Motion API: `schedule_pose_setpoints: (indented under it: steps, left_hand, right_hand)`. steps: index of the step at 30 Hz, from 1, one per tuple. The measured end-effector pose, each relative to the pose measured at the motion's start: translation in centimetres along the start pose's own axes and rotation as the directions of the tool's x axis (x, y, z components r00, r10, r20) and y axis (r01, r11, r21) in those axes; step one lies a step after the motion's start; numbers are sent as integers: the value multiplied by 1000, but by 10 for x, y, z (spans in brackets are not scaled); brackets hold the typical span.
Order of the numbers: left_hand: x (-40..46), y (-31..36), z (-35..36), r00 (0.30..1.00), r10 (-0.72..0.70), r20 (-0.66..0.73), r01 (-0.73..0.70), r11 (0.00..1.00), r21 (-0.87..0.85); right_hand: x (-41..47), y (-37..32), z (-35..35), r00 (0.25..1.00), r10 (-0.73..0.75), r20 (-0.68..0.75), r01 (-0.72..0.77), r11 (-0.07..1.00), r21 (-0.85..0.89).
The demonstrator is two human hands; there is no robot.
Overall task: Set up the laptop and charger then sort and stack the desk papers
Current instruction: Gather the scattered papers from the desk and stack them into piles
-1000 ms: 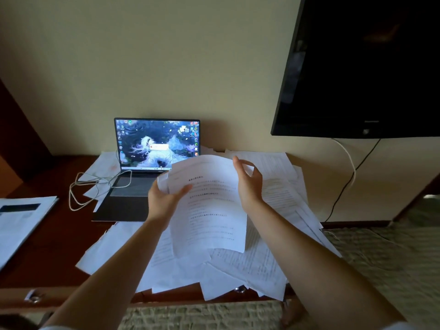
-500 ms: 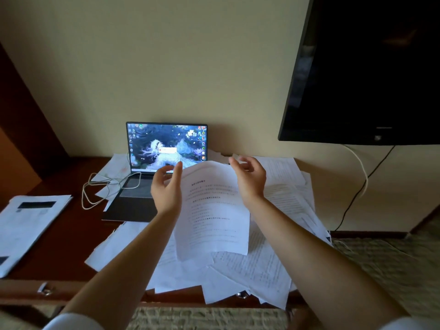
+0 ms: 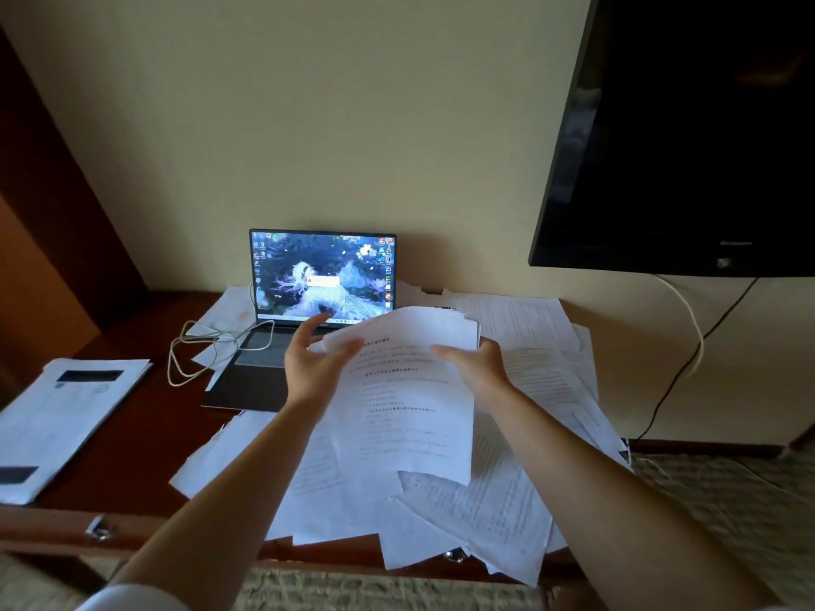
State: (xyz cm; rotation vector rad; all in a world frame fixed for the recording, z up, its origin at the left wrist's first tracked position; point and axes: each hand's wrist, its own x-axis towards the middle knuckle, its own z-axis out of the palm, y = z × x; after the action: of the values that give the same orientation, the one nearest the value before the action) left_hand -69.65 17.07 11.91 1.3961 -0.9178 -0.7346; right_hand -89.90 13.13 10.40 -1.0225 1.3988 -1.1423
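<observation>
An open laptop (image 3: 322, 275) with a lit screen stands at the back of the dark wooden desk (image 3: 145, 438). A white charger cable (image 3: 198, 352) lies coiled to its left, reaching onto the keyboard. I hold a thin sheaf of printed papers (image 3: 405, 407) up above the loose sheets. My right hand (image 3: 478, 366) grips its upper right edge, thumb on top. My left hand (image 3: 311, 368) is at the upper left corner with fingers spread and the thumb touching the sheet. Loose printed papers (image 3: 547, 372) cover the desk's right half.
A separate stack of papers (image 3: 66, 416) with black patches lies at the desk's left end. A black wall-mounted TV (image 3: 688, 134) hangs at upper right, with a white cable (image 3: 694, 328) and a black cable (image 3: 679, 381) dropping below it. Patterned carpet lies beyond the desk's edge.
My left hand let go of the sheaf's left edge and now has spread fingers. My right hand shifted from the top edge to the right edge. The sheaf's top now curls forward.
</observation>
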Motion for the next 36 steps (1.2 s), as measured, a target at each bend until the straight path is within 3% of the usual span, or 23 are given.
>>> schedule_pose_setpoints:
  steps: [4,9,15,19,25,30,36]
  left_hand:
    - [12,19,-4,1000,26,8,-25,996,-89]
    - [4,-13,-12,984,-120,133,113,992,61]
    - [11,-3,-2,971,-116,208,121,993,-9]
    - [8,-12,-8,972,-166,168,166,986,15]
    - [5,4,5,987,-127,96,132,990,-48]
    - [-4,-10,-4,992,-99,76,98,995,8]
    - [2,10,11,997,78,13,-78,995,63]
  right_hand:
    - [3,-23,-6,999,-35,39,29,991,134]
    - [-4,-1,-17,988,29,153,-18,997,-75]
    - [2,-16,-6,994,-9,113,8,1000,7]
    - [0,-4,-12,991,47,126,-46,999,-6]
    - [-2,-24,8,997,-71,13,68,987,147]
    - [-4,-3,1,996,-85,-4,85,987,138]
    - [5,-19,22,965,-116,-236,155,976,151]
